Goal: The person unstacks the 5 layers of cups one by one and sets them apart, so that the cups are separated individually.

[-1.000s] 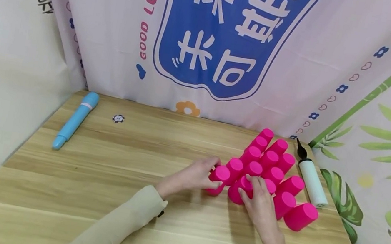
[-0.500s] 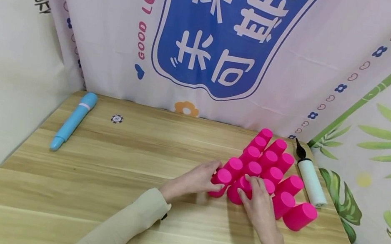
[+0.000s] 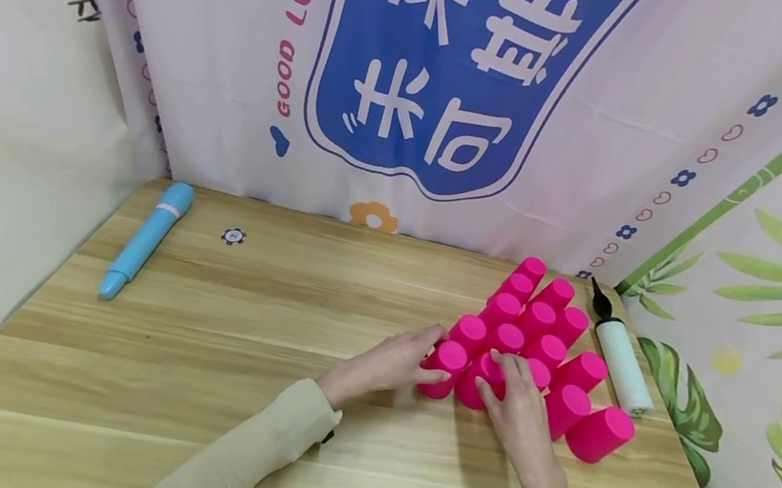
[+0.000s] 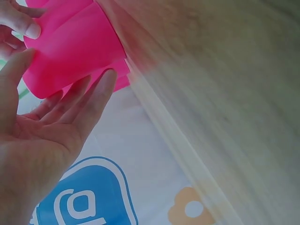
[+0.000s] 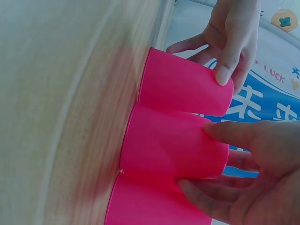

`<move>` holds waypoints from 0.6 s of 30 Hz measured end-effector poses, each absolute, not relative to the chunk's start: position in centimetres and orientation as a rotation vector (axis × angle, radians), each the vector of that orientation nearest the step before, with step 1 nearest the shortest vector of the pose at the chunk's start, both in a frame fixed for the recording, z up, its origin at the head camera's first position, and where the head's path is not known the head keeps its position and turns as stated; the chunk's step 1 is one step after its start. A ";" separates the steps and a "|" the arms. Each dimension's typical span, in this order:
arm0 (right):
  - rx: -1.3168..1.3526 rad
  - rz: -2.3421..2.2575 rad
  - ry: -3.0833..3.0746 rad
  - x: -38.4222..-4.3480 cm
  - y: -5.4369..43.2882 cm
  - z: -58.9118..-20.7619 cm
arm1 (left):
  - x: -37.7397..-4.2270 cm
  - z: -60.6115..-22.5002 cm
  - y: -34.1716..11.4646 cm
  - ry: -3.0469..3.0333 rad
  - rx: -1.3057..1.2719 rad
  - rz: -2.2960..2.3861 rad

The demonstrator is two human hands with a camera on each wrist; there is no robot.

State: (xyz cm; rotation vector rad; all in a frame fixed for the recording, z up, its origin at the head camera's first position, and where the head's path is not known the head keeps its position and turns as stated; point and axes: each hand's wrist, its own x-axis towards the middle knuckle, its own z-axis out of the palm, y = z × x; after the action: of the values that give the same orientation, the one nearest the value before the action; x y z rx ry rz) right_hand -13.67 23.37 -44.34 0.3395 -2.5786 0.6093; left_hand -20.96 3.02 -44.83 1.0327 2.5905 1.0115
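Observation:
Several pink cups stand upside down in close rows on the right of the table in the head view. My left hand (image 3: 394,361) grips the front-left pink cup (image 3: 447,359), thumb on the near side and fingers behind. In the left wrist view that same cup (image 4: 77,51) lies between thumb and fingers. My right hand (image 3: 524,407) holds the neighbouring pink cup (image 3: 470,387) between thumb and fingers. The right wrist view shows the left-hand cup (image 5: 180,84) beside the right-hand cup (image 5: 168,140), their rims close together; a third cup (image 5: 150,201) adjoins it.
A white hand pump (image 3: 623,367) with a black nozzle lies right of the cups. At the back left are a blue tube-shaped object (image 3: 147,241) and a small round chip (image 3: 233,236). Printed cloth (image 3: 232,85) hangs behind the wooden table (image 3: 228,371).
My left hand has slid its cup a little to the right and towards me, closer to the cup in my right hand. The right hand has stayed in place.

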 end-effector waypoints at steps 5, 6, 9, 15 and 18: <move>0.335 0.604 -2.580 -13.6 23.6 -44.5 | -20.8 -45.0 3.1 2.589 1.039 1.005; 0.338 0.601 -2.576 -13.6 23.7 -44.5 | -20.7 -45.0 3.0 2.587 1.037 1.006; 0.345 0.595 -2.562 -13.5 23.8 -44.7 | -20.6 -45.1 2.6 2.584 1.022 0.984; 0.320 0.613 -2.556 -13.1 24.1 -44.8 | -20.7 -44.8 0.0 2.598 0.980 0.957; 0.304 0.585 -2.544 -12.5 24.1 -44.4 | -20.9 -44.3 -1.8 2.629 0.971 0.979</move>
State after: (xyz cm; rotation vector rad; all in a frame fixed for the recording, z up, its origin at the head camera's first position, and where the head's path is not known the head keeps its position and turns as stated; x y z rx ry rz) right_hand -12.52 24.06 -44.40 0.3043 -2.5439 0.5848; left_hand -20.87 -1.77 -44.32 0.9708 2.6288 0.9791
